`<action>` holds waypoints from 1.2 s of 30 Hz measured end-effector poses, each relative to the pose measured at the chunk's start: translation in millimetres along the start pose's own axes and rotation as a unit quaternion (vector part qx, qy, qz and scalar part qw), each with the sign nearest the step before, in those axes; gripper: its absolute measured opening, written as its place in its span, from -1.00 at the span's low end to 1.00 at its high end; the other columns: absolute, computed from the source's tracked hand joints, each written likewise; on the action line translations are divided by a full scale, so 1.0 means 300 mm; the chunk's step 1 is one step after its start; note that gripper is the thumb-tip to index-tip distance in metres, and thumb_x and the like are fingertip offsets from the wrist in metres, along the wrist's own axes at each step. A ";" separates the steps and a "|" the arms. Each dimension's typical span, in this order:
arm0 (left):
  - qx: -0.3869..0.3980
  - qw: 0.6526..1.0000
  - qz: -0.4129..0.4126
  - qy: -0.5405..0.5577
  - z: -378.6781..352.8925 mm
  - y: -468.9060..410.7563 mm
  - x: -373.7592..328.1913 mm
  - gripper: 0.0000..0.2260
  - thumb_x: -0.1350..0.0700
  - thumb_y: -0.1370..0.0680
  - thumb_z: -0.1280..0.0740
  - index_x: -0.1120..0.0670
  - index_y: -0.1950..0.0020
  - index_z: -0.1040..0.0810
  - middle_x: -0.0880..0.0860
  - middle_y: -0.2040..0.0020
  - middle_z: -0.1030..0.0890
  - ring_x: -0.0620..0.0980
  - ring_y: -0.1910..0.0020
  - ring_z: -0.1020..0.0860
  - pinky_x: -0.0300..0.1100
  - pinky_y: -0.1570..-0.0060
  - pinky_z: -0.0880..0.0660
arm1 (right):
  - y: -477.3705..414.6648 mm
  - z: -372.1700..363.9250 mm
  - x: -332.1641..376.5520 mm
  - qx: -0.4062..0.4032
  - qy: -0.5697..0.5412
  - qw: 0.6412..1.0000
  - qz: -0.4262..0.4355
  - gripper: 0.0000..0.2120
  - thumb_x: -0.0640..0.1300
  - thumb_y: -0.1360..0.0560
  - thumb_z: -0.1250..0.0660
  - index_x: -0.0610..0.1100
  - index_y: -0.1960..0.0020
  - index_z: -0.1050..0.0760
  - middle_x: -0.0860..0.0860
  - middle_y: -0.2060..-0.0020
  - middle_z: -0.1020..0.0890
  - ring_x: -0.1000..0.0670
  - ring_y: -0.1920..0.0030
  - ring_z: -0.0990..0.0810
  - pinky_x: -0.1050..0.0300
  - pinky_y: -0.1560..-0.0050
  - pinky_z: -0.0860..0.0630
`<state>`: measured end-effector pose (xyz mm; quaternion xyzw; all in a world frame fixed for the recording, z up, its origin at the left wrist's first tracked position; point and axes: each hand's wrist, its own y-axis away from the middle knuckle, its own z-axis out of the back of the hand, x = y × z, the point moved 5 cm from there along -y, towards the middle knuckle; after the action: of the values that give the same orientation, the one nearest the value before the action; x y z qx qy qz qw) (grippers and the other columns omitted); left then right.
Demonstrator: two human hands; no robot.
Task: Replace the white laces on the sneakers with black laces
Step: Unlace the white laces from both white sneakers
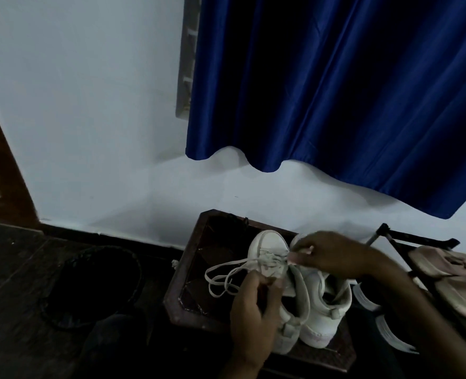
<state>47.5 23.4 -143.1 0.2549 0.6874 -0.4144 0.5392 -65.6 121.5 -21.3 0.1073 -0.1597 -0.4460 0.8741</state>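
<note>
The left hand [253, 305] is pinching the white lace [226, 272] with curled fingers; the right hand [333, 255] is pinching it at the sneaker [270, 242]; beneath, a dark table [193, 269] is holding both shoes; farther left, a dark bin [89, 285], contents unclear.

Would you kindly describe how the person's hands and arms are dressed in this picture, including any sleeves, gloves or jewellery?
Both the left hand and the right hand are bare, without gloves. The forearms are uncovered as far as they show, so no sleeve is in view. No watch, bracelet or ring shows, though the picture is dim and blurred.
</note>
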 end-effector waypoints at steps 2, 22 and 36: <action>0.022 0.999 -0.024 0.002 0.017 0.000 0.005 -0.81 -0.12 -0.56 -0.29 -0.02 0.05 -0.52 -0.12 0.14 -0.62 -0.13 0.09 -0.62 -0.15 0.09 -0.54 | -0.028 -0.053 0.033 -0.045 0.010 0.999 -0.004 -0.75 0.14 -0.54 -0.29 0.03 -0.03 -0.64 0.12 0.02 -0.64 0.11 -0.01 -0.59 0.10 -0.10 -0.52; 0.124 0.986 -0.073 -0.090 0.065 -0.017 -0.026 -0.64 -0.23 -0.50 -0.36 -0.05 -0.13 -0.40 -0.15 -0.02 -0.53 -0.16 0.00 -0.56 -0.30 0.08 -0.51 | -0.044 -0.071 0.107 -0.158 -0.157 0.973 -0.069 -0.73 -0.04 -0.36 -0.50 -0.02 0.03 -0.48 0.04 0.22 -0.63 0.09 0.23 -0.56 0.20 0.22 -0.45; 0.014 0.987 -0.089 -0.136 0.093 -0.080 -0.004 -0.43 -0.31 -0.47 -0.33 0.01 -0.33 -0.37 -0.11 -0.35 -0.37 -0.08 -0.37 -0.36 0.00 -0.28 -0.39 | -0.035 -0.028 0.127 -0.068 -0.160 0.984 0.023 -0.78 -0.23 -0.40 -0.48 -0.05 0.03 -0.50 0.10 0.30 -0.71 0.19 0.30 -0.58 0.23 0.17 -0.50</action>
<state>43.5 -12.7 -137.0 0.1417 0.6219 -0.5006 0.5853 -49.3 84.7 -25.6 -0.0292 -0.2691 -0.4466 0.8528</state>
